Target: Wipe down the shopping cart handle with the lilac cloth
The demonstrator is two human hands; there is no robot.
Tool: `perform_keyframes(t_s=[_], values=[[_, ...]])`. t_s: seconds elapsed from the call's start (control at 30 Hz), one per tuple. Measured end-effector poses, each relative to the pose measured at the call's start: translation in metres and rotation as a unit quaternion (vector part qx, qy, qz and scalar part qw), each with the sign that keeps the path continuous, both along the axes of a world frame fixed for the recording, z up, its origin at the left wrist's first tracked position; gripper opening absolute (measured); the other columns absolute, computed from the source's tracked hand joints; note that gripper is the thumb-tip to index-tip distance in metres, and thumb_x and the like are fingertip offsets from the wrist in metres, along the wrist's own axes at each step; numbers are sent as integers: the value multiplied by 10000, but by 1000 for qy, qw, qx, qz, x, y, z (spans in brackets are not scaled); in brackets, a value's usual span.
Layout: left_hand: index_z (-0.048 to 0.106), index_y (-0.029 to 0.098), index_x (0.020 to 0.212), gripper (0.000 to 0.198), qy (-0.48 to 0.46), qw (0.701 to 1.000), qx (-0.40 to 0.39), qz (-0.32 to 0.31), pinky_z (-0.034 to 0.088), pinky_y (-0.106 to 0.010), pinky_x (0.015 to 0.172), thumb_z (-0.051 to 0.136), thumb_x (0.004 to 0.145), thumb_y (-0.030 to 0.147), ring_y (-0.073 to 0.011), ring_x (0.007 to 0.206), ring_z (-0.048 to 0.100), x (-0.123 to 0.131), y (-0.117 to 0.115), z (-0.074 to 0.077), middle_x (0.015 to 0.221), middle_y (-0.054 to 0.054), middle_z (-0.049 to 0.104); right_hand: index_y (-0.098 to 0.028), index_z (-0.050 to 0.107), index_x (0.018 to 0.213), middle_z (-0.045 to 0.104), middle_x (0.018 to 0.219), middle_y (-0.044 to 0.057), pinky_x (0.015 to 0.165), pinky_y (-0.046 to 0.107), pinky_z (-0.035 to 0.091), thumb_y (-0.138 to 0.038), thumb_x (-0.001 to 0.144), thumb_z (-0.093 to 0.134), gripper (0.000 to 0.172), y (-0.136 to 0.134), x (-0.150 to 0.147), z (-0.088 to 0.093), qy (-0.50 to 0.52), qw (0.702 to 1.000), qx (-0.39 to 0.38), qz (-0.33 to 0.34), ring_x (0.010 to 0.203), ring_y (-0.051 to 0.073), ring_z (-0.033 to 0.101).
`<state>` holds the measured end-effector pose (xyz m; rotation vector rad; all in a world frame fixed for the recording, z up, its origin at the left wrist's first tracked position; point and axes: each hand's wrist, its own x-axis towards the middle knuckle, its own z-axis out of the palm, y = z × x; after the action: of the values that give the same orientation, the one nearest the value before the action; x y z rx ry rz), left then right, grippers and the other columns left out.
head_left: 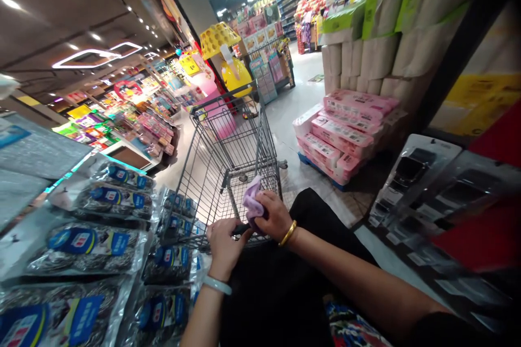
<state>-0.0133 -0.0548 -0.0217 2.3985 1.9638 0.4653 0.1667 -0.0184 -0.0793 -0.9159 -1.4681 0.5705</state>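
Note:
A wire shopping cart (228, 173) stands right in front of me, its basket showing only bare mesh. My left hand (225, 239), with a pale bangle at the wrist, is wrapped round the cart's dark handle. In my right hand (277, 218), above a gold bangle, a crumpled light purple cloth (253, 199) is bunched between the fingers. That hand is at the handle too, just right of the left one; the cloth hides where it meets the bar.
Packaged steel-wool-like scourers (93, 241) hang on the left. Pink tissue packs (345, 130) are stacked on a blue pallet at the right, with wrapped paper rolls (378, 54) behind. Blister packs (411, 173) hang close on the right. A yellow display (236, 76) stands beyond the cart.

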Motion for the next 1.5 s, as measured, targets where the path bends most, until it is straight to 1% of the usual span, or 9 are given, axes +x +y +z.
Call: perform_keyframes(t_s=[0.13, 0.27, 0.4, 0.5, 0.73, 0.93, 1.17, 1.37, 1.5], values=[[721, 248, 782, 451, -3, 1000, 2, -8, 350, -443, 952, 524, 924, 628, -263, 929, 640, 0, -5, -2, 860, -53, 742, -192, 661, 1092, 625, 1198, 134, 1100, 472, 476, -185, 720, 625, 374, 1, 3, -1, 25, 995, -71, -57, 1183, 286, 585], [723, 252, 802, 433, 2, 1000, -8, -21, 357, -435, 979, 539, 923, 625, -259, 950, 645, -6, -11, 0, 862, -48, 743, -212, 679, 1058, 640, 1245, 119, 1111, 439, 462, -175, 742, 630, 323, -15, 8, 2, 15, 1000, -18, -15, 1220, 271, 583], [705, 241, 787, 451, 29, 998, -41, -33, 344, -441, 991, 491, 976, 590, -242, 937, 654, 2, -14, 16, 870, -36, 743, -238, 697, 984, 714, 1103, 79, 1045, 455, 489, -194, 743, 669, 247, -10, 18, 10, -57, 996, 32, 57, 1115, 269, 628], [710, 229, 816, 467, 60, 997, -33, -34, 336, -446, 1012, 460, 1004, 576, -248, 984, 659, 24, -9, 30, 928, -51, 750, -218, 701, 979, 720, 1058, 98, 1023, 481, 491, -189, 738, 652, 247, 8, 27, 15, -72, 997, 13, -1, 1094, 292, 624], [705, 229, 1054, 644, 116, 982, -145, -16, 407, -307, 674, 358, 947, 760, -253, 843, 711, 49, 7, 23, 912, -92, 763, -242, 702, 1148, 716, 1138, 62, 1042, 454, 485, -119, 722, 615, 451, 17, 40, 21, -113, 992, 13, 61, 1122, 264, 614], [709, 220, 1005, 765, 142, 978, -154, -11, 430, -321, 673, 128, 989, 718, -277, 855, 725, 49, 10, 17, 880, -112, 763, -202, 707, 1025, 682, 1083, 99, 1040, 468, 489, -172, 726, 599, 320, 21, 37, -2, -17, 997, -64, -45, 1077, 273, 610], [723, 244, 1034, 683, 125, 978, -169, -5, 460, -339, 704, 146, 1040, 609, -277, 871, 726, 50, 18, 20, 922, -115, 770, -207, 672, 1029, 686, 993, 61, 922, 431, 535, -281, 712, 618, 330, -10, 6, -53, 110, 973, -203, -8, 926, 242, 629], [733, 233, 1080, 667, 115, 977, -180, -8, 479, -359, 728, 137, 1058, 534, -286, 907, 729, 52, 25, 18, 988, -137, 776, -214, 668, 1004, 669, 1061, 60, 1023, 415, 489, -256, 759, 605, 256, -3, 7, -20, 120, 985, -122, -16, 1009, 228, 611], [745, 245, 1075, 676, 108, 977, -182, -7, 480, -342, 725, 127, 1060, 518, -266, 917, 729, 53, 28, 20, 1005, -125, 781, -209, 669, 1019, 671, 1037, 58, 1032, 439, 488, -230, 709, 599, 319, 2, 5, -24, 111, 979, -167, -31, 1010, 238, 609]])
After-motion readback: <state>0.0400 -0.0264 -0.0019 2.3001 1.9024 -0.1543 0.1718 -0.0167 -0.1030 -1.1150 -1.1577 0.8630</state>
